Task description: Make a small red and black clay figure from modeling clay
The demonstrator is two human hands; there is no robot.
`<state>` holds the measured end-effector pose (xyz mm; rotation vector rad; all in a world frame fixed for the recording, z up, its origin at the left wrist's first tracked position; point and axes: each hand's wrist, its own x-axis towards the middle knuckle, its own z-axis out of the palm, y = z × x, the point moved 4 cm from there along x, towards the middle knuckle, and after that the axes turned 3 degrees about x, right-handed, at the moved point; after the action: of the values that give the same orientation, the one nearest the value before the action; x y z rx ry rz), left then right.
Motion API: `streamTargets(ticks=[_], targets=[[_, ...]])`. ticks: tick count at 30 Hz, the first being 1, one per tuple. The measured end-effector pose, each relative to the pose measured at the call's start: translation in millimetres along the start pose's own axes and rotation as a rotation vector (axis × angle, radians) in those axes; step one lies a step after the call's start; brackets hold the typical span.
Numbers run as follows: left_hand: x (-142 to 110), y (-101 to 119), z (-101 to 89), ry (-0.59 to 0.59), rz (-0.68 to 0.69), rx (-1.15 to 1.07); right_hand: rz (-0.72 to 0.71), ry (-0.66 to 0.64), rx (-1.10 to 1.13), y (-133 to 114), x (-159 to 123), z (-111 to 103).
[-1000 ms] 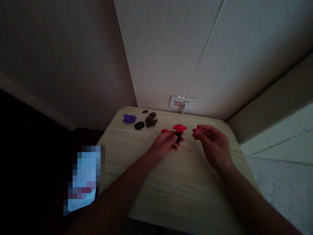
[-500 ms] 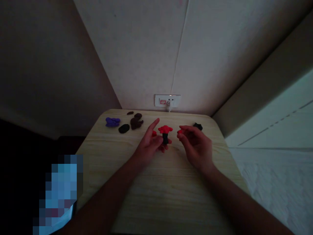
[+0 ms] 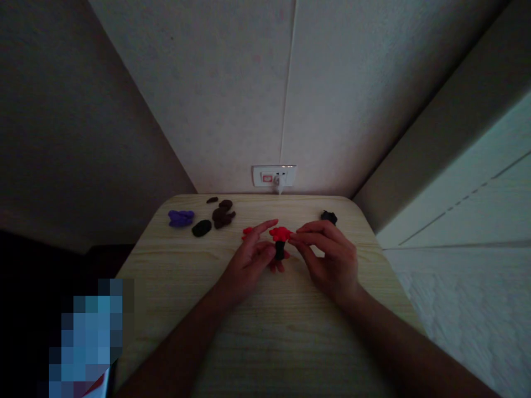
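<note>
My left hand (image 3: 254, 255) holds a small clay figure by its black stem (image 3: 280, 250), between thumb and fingers, with the index finger stretched out. A lumpy red clay top (image 3: 280, 234) crowns the stem, upright above the table. My right hand (image 3: 329, 254) is closed in a pinch, its fingertips touching the right edge of the red top. A small red clay piece sits at those fingertips, mostly hidden by them. Partly behind my left hand, another red clay lump (image 3: 247, 231) shows on the table.
On the wooden table (image 3: 286, 331) lie purple clay (image 3: 181, 218), a flat black clay piece (image 3: 201, 228) and several brown clay pieces (image 3: 223, 216) at the back left. A black lump (image 3: 329, 216) lies behind my right hand. A wall socket (image 3: 274, 176) with a plug is behind.
My right hand has moved left with its small red clay piece, from apart to touching the figure's red top. My left hand keeps its hold on the stem. The view has shifted slightly.
</note>
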<state>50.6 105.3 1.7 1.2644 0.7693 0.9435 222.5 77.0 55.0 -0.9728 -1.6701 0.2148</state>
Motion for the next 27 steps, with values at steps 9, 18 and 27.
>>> streamTargets(ticks=[9, 18, 27], targets=[[-1.1, 2.6, 1.1, -0.033, 0.019, -0.014, -0.019, -0.027, -0.015, -0.4, 0.3, 0.9], [-0.1, 1.3, 3.0, -0.023, -0.006, -0.103, 0.006, -0.028, 0.002, 1.0, 0.6, 2.1], [2.5, 1.1, 2.0, 0.039, -0.037, -0.138, 0.007, -0.071, 0.031, 4.3, -2.2, 3.1]])
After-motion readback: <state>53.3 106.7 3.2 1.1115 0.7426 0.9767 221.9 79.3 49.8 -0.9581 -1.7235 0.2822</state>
